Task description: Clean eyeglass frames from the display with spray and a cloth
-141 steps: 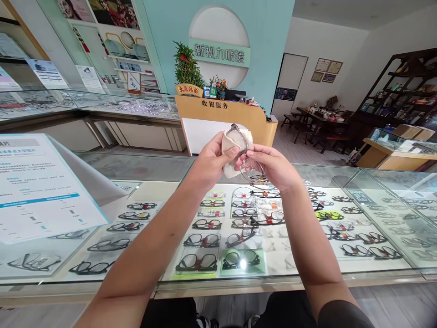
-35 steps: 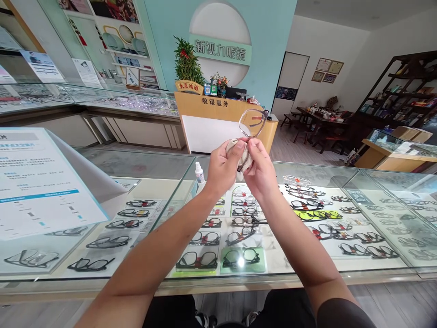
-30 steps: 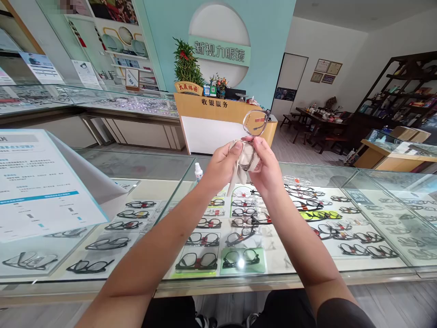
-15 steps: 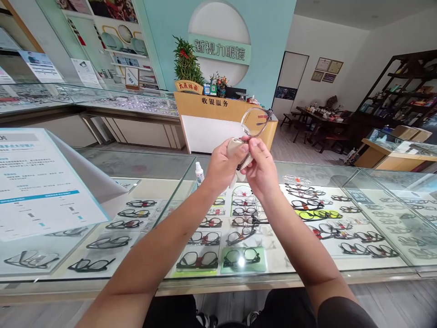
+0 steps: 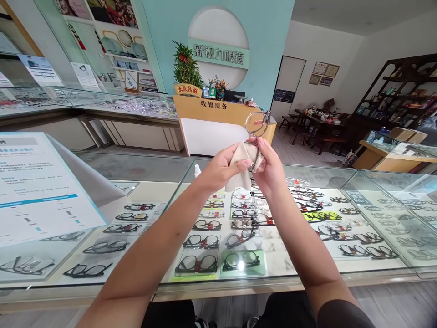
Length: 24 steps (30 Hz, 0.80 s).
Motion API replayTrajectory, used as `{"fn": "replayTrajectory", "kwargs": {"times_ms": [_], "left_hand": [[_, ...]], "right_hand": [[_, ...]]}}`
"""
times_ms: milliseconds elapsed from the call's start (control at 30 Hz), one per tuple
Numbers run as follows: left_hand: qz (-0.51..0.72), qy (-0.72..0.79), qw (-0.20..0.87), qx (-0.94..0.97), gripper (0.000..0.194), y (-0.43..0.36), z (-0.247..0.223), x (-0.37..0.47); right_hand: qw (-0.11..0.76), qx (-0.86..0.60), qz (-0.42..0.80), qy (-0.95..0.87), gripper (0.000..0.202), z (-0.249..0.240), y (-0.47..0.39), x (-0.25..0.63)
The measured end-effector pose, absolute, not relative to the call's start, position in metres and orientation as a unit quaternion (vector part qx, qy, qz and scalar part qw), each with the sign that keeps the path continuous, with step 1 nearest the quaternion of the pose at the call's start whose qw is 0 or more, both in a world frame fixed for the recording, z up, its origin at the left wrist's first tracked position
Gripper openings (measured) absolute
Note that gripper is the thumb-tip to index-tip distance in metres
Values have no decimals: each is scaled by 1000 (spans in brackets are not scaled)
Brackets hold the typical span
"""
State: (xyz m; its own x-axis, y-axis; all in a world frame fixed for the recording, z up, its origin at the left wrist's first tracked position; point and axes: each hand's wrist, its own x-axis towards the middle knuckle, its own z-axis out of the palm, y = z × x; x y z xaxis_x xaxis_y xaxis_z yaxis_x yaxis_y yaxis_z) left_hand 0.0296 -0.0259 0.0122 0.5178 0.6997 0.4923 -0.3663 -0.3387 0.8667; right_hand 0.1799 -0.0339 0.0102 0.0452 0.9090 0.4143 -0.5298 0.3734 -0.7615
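Clear-framed glasses [image 5: 258, 124] are held over the glass-topped desk [image 5: 239, 288] by the right hand [image 5: 272, 169], a beige cloth [image 5: 238, 178] being pressed against them by the left hand [image 5: 221, 170]. Near the desk's front edge, a green card [image 5: 260, 269] is displayed inside.

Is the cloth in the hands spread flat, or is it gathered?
Gathered: the left hand pinches the cloth into folds, and its loose end hangs down below the grip.

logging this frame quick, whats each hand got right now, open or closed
Left hand: closed, holding the cloth.
Right hand: closed, holding the glasses.
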Motion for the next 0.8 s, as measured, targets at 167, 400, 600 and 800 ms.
{"fn": "replayTrajectory", "kwargs": {"times_ms": [167, 400, 600, 800], "left_hand": [[553, 151, 535, 621, 44, -25, 4, 41], [574, 180, 563, 567, 54, -27, 7, 43], [560, 191, 618, 517, 50, -20, 10, 37], [564, 193, 663, 452, 32, -9, 14, 27]], "right_hand": [[694, -205, 533, -438, 32, 7, -42, 164], [687, -207, 520, -463, 31, 10, -48, 163], [738, -187, 467, -449, 25, 17, -41, 181], [738, -204, 453, -457, 29, 24, -39, 195]]}}
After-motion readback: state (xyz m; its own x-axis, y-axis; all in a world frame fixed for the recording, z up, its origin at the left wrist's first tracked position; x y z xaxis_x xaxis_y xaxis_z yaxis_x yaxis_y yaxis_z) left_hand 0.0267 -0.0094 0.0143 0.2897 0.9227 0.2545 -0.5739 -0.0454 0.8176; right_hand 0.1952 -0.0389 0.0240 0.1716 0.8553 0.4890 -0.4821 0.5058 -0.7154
